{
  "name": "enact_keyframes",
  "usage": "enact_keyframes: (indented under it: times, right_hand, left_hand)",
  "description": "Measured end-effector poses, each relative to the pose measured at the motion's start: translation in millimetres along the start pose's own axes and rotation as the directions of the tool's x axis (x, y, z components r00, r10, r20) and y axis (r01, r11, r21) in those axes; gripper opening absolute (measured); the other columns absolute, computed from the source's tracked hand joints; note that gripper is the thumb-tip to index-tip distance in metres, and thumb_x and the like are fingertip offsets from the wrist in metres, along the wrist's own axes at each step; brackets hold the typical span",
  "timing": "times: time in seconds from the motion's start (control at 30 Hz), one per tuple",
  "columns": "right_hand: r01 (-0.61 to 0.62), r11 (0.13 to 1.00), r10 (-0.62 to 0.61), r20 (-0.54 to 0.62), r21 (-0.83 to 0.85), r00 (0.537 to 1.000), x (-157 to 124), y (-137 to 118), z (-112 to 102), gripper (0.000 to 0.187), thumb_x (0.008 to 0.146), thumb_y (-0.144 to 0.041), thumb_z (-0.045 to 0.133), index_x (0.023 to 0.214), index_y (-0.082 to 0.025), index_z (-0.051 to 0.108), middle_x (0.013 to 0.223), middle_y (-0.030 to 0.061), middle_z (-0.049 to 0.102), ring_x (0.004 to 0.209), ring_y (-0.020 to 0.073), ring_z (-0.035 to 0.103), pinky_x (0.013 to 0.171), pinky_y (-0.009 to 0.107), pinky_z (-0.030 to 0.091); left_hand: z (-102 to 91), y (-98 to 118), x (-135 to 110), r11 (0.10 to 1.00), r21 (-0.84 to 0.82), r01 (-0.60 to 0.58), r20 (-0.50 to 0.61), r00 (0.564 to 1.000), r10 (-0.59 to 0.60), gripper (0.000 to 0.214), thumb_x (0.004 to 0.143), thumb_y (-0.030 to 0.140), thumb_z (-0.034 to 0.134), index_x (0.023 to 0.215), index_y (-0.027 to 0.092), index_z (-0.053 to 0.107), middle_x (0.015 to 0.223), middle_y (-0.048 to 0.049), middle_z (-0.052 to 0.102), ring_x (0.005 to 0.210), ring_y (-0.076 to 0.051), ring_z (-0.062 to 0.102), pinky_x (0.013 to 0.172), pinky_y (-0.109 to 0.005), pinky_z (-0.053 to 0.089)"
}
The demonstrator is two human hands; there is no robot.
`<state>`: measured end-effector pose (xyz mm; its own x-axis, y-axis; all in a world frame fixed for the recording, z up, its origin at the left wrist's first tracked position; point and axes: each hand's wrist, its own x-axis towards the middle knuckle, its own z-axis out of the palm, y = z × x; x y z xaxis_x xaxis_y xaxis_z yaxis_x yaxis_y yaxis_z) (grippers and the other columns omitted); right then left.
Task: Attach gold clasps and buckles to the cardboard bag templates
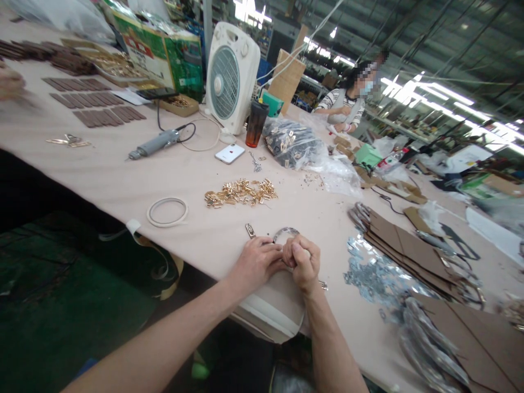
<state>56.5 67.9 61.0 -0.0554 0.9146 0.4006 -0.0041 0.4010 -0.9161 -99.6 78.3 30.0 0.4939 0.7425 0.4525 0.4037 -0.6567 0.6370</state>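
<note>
A beige counter [192,174] was set in the lit workshop [426,38]. At its near edge, a smooth cream panel [282,305] was overlapped by the left hand [254,265], grip unclear; the right hand [303,262] was clenched.

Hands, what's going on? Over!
Left hand at pale piece; right hand curled, grip hidden. Metal clasp near left hand. Gold pieces scattered beyond.
</note>
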Motion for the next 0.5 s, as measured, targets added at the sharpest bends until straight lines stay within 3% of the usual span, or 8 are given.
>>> enact_keyframes:
  times: [0.13,0.23,0.33,0.5]
  right_hand:
    - [0.101,0.991,-0.095,0.064,-0.087,0.993,-8,-3,0,0.036,0.099,-0.033,0.058,0.065,-0.021,0.053,0.058,-0.0016,0.049,0.054,0.0132,0.046,0.054,0.03,0.035]
    - [0.128,0.986,-0.112,-0.143,0.107,0.983,-8,-11,-2,0.035,0.1,-0.032,0.053,0.067,-0.022,0.051,0.053,-0.0051,0.042,0.046,0.0115,0.037,0.047,0.027,0.031]
    - [0.23,0.947,-0.142,-0.349,0.225,0.926,-11,-21,-3,0.032,0.098,-0.031,0.053,0.067,-0.023,0.051,0.05,-0.0076,0.035,0.04,0.0101,0.028,0.042,0.025,0.026]
    - [0.207,0.969,-0.159,-0.305,0.133,0.939,-25,-23,10,0.033,0.095,-0.031,0.058,0.064,-0.023,0.053,0.049,-0.0054,0.038,0.043,0.0122,0.036,0.046,0.028,0.032]
  left_hand:
    - [-0.2,0,-2,1.0,0.0,-0.016,-0.016,1.0,0.016,0.019,0.1,0.039,0.064,0.11,0.027,0.076,0.117,-0.0024,0.079,0.118,-0.024,0.063,0.106,-0.044,0.049]
    - [-0.6,1,-3,1.0,0.019,-0.01,-0.016,1.0,0.011,0.029,0.096,0.044,0.069,0.12,0.026,0.073,0.123,-0.0034,0.077,0.121,-0.026,0.061,0.108,-0.047,0.046]
    - [-1.2,3,-6,0.998,0.062,0.01,0.014,1.0,-0.011,0.046,0.089,0.049,0.076,0.129,0.027,0.069,0.132,-0.0042,0.073,0.128,-0.03,0.056,0.112,-0.051,0.042]
    - [-0.7,5,-7,0.996,0.088,0.032,0.032,0.999,-0.035,0.044,0.09,0.053,0.073,0.127,0.029,0.07,0.133,-0.0037,0.073,0.129,-0.03,0.055,0.111,-0.05,0.041]
